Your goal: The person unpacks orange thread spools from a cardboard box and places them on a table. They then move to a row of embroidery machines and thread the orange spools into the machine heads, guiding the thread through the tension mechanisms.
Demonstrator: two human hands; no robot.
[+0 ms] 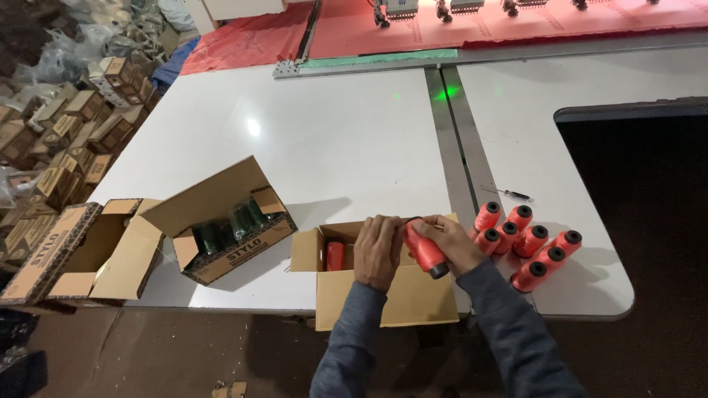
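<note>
Glowing orange-red thread spool, black-cored

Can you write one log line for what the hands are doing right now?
left hand: on open box | right hand: holding orange spool | loose spools: on table

Three brown cartons sat open along the table's near edge: left, middle, right. More boxes lay heaped far left.
</note>
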